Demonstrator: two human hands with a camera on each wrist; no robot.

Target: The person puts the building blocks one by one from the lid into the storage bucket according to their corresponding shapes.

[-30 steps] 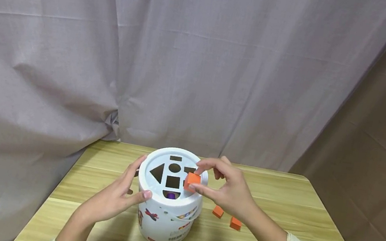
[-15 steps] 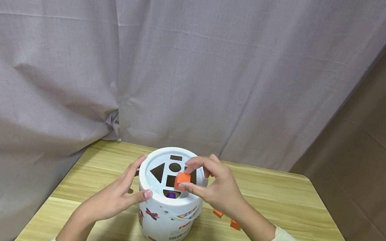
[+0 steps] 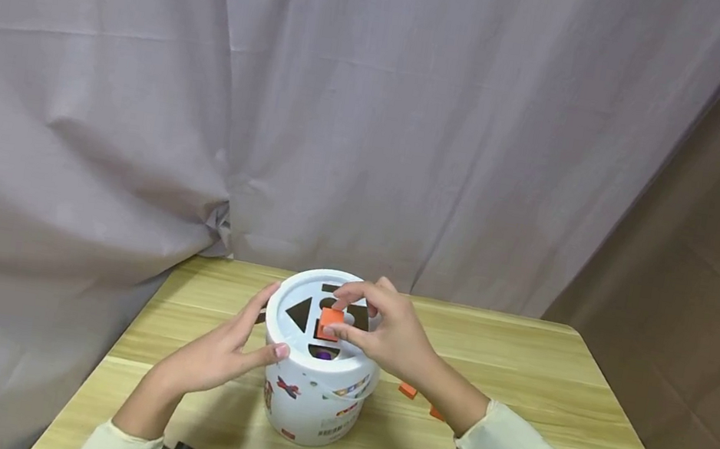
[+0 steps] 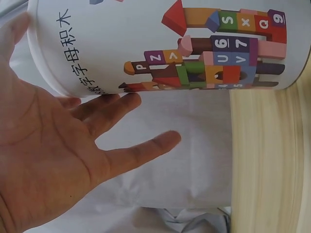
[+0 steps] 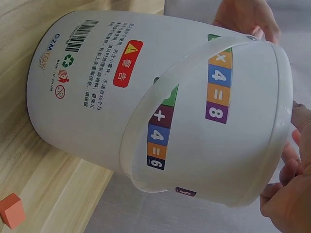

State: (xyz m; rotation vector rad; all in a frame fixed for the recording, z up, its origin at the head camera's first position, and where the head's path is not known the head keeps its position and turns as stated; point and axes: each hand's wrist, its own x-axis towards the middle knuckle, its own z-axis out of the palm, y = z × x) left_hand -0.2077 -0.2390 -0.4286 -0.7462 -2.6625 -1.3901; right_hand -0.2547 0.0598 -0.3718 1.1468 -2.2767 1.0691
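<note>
A white toy bucket (image 3: 304, 410) stands on the table, its lid (image 3: 280, 330) cut with triangular, square, round and other holes. Between thumb and fingers, my right hand (image 3: 394, 332) pinches an orange block (image 3: 332, 318) over the lid's square hole, partly covering it. The left hand (image 3: 217, 352) rests against the bucket's left side, thumb on the rim. In the left wrist view its fingers (image 4: 138, 154) are spread and fairly straight, with some at the printed wall. A purple piece (image 3: 323, 356) shows in the half-round hole at the front. The right wrist view hides the held block behind the rim.
Two more orange blocks (image 3: 407, 390) lie on the wooden table (image 3: 510, 387) right of the bucket, one partly behind the right forearm. The bucket's white handle (image 5: 141, 116) hangs down its side. Grey curtains (image 3: 376, 118) enclose the back and sides.
My right hand has carried the orange block leftward across the lid, from the right side to the square hole. The left hand keeps its place on the bucket; the view has shifted slightly.
</note>
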